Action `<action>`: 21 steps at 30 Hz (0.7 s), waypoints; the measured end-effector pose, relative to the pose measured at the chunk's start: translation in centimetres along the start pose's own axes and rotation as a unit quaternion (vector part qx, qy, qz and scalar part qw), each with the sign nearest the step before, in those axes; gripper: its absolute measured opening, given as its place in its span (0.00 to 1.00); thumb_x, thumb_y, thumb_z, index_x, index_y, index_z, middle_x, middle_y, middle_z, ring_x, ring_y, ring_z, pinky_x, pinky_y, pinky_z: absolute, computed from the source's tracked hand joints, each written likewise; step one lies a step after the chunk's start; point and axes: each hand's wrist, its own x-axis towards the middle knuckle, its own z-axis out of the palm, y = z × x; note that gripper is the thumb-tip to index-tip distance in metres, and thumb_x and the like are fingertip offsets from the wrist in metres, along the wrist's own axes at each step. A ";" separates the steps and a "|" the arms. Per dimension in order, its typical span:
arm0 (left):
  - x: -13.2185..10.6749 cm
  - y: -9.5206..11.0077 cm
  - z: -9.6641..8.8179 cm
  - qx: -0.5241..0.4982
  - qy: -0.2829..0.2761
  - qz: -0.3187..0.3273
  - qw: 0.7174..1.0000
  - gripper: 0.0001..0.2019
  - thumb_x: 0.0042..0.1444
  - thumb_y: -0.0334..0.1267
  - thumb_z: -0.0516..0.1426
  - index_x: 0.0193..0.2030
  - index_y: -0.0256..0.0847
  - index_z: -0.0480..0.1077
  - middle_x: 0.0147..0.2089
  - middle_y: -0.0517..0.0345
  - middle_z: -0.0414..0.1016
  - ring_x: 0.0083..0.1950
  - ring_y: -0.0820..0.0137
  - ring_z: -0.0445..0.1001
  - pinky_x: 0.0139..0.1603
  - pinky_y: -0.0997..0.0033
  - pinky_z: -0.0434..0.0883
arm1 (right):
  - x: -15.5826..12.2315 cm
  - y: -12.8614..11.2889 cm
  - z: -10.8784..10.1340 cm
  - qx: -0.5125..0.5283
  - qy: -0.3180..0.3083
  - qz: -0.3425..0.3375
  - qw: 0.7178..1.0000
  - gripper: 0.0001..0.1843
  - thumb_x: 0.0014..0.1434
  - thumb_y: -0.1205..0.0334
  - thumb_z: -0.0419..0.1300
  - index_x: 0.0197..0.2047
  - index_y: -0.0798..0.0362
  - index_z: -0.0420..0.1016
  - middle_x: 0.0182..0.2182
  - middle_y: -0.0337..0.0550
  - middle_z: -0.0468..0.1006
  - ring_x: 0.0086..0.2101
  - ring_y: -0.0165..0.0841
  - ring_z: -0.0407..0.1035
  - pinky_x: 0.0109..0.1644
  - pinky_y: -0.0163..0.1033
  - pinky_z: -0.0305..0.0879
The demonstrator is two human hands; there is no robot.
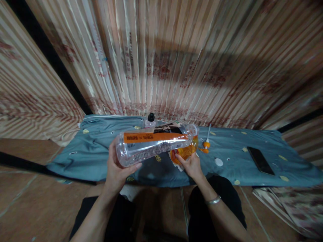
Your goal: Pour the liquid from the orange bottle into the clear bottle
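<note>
Bottle of clear plastic (147, 148), long and round, with a label in orange, black and silver, is held in the air on a slant, almost lying, between the two hands; I take it as the centre of the clock. The left hand (118, 171) is at eight o'clock from it and is curved around its base, opened about as wide as the bottle is thick, with the thumb along the near side. The neck of this bottle points to between two and three o'clock, and its mouth is at the top of a translucent orange plastic bottle (186, 152); whether the two mouths touch, I cannot tell. The right hand (193, 165) is at four o'clock, closed around the orange bottle, with the thumb on its near side; the far fingers are mostly hidden. A silver metal bracelet (214, 201) is on the right wrist. At three o'clock, just beside the orange bottle, an orange pump head with a thin pale tube (206, 145) lies on the blue-green patterned cloth (98, 148), its tube directed to twelve. Farther at three o'clock, well apart from both hands, lies a black rectangular phone (260, 160). Close at twelve o'clock, behind the clear bottle, a transparent container with a black top (150, 117) is partly hidden. Beyond it hangs a beige striped curtain with reddish print (161, 67).
</note>
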 end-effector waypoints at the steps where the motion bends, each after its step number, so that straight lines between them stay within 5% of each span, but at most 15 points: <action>1: 0.0 0.0 0.0 0.000 0.001 0.000 1.000 0.53 0.30 0.38 0.80 0.68 0.47 0.68 0.68 0.47 0.74 0.68 0.49 0.75 0.68 0.49 0.74 | 0.0 0.0 0.0 0.002 -0.002 0.001 1.000 0.42 0.47 0.24 0.64 0.49 0.52 0.72 0.42 0.60 0.87 0.45 0.59 0.83 0.48 0.58 0.79; 12: 0.1 -0.1 0.1 -0.003 -0.002 0.004 1.000 0.54 0.29 0.40 0.81 0.67 0.46 0.68 0.65 0.46 0.76 0.64 0.48 0.78 0.59 0.51 0.81 | 0.0 -0.2 0.0 -0.011 -0.005 0.004 1.000 0.40 0.47 0.26 0.64 0.49 0.52 0.72 0.43 0.62 0.86 0.45 0.60 0.82 0.49 0.60 0.78; 21: 0.0 0.1 0.1 0.002 0.003 0.001 1.000 0.53 0.30 0.39 0.80 0.67 0.47 0.68 0.67 0.46 0.75 0.67 0.49 0.76 0.66 0.49 0.76 | 0.0 0.3 0.1 -0.019 -0.005 -0.008 1.000 0.36 0.50 0.28 0.66 0.48 0.51 0.73 0.42 0.59 0.87 0.45 0.57 0.83 0.48 0.57 0.79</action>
